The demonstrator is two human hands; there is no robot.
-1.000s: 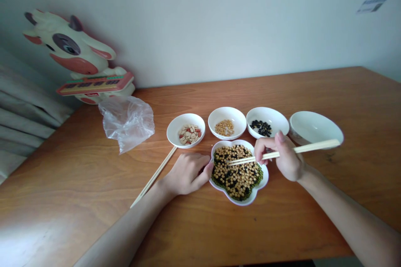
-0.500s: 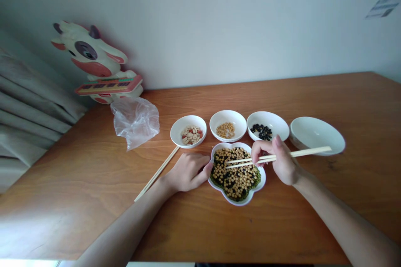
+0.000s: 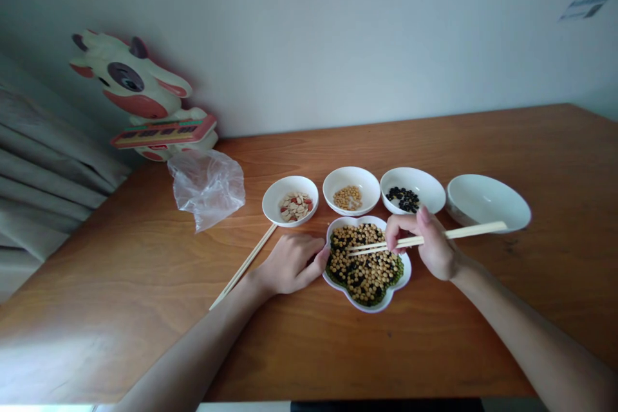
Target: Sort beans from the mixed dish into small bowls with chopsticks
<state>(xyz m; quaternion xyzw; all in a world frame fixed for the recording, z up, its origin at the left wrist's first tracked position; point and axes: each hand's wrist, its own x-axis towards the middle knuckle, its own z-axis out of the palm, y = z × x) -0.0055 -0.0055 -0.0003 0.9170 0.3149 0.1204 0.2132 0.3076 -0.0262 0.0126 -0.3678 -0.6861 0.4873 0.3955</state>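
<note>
A flower-shaped white dish [image 3: 400, 286] full of mixed yellow, black and green beans sits on the wooden table in front of me. My right hand [image 3: 432, 248] is closed on a pair of chopsticks [image 3: 473, 230], whose tips rest over the beans near the dish's left side. My left hand [image 3: 290, 264] is curled against the dish's left rim, thumb touching it. Behind the dish stand small white bowls: one with peanuts [image 3: 290, 200], one with yellow beans [image 3: 351, 190], one with black beans [image 3: 412, 191].
An empty white bowl [image 3: 487, 201] stands at the right. Another pair of chopsticks [image 3: 244, 266] lies left of my left hand. A crumpled plastic bag [image 3: 207, 185] and a cow-shaped toy [image 3: 140, 100] sit at the back left by the wall and curtain.
The chopstick tips have shifted slightly over the beans in the dish. My left hand stays against the rim. The camera view has moved a little.
</note>
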